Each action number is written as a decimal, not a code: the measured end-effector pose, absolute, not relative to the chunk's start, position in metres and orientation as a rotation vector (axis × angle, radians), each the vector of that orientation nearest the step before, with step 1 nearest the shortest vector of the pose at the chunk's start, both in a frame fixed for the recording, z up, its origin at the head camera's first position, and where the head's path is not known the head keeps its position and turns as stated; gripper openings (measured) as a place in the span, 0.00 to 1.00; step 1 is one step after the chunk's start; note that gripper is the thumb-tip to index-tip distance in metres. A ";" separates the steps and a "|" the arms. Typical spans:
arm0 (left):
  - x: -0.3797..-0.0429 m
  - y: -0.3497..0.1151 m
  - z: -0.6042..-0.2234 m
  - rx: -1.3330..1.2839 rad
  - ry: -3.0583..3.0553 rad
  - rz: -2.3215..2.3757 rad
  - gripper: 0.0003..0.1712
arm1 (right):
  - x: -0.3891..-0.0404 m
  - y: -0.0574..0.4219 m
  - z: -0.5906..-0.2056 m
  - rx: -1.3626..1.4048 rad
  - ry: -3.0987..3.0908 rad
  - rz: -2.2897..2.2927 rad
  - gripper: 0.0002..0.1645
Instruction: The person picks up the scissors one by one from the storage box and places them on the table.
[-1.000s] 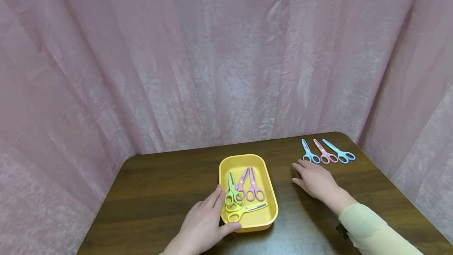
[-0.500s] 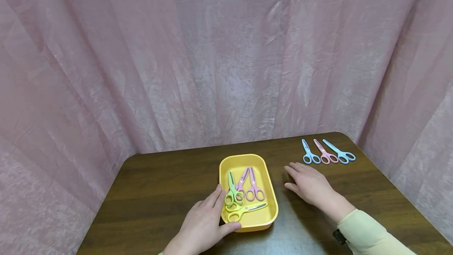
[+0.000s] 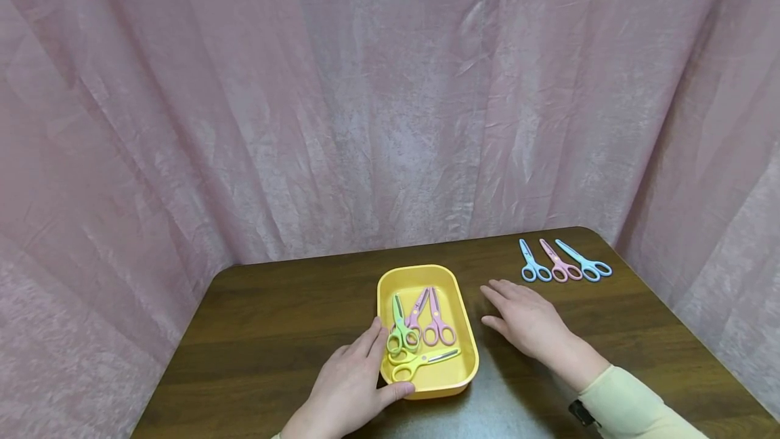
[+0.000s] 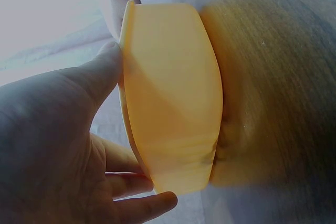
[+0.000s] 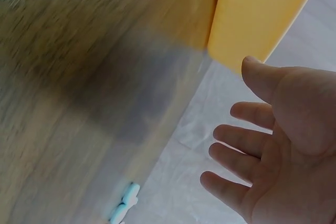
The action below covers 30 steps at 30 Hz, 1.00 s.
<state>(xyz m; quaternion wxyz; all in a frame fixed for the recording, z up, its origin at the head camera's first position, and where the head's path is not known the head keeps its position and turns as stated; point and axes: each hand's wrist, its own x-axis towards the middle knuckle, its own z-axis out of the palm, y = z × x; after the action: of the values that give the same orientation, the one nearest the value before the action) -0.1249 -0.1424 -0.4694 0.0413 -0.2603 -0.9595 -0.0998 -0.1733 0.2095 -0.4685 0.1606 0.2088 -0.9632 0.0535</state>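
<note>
And here's the yellow tray (image 3: 441, 390) pointing lengthwise away on the worktop (image 3: 292, 317), left hand (image 3: 353, 379) spread against its near-left corner, while the right hand (image 3: 527, 320), grip loose and empty, hangs just right.

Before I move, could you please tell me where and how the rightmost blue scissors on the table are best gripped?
The rightmost blue scissors: probably pinch the outer handle loop, the right hand coming from the near right. They lie flat, tip pointing far left; that loop sits clear, while the inner one is close to the neighbouring pink scissors.
</note>
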 end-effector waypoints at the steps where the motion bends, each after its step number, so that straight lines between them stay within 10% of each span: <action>1: -0.125 -0.142 -0.469 -0.797 -2.938 -0.305 0.60 | -0.172 0.208 -0.468 0.599 -2.743 0.150 0.34; 30: -0.127 -0.143 -0.472 -0.808 -2.914 -0.297 0.60 | -0.153 0.166 -0.454 0.790 -2.621 0.151 0.38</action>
<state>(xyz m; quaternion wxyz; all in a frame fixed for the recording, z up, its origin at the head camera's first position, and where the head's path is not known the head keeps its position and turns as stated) -0.1268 -0.1430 -0.4719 0.0518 -0.2654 -0.9578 -0.0975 -0.1534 0.1661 -0.4538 0.1986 0.2824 -0.9370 0.0540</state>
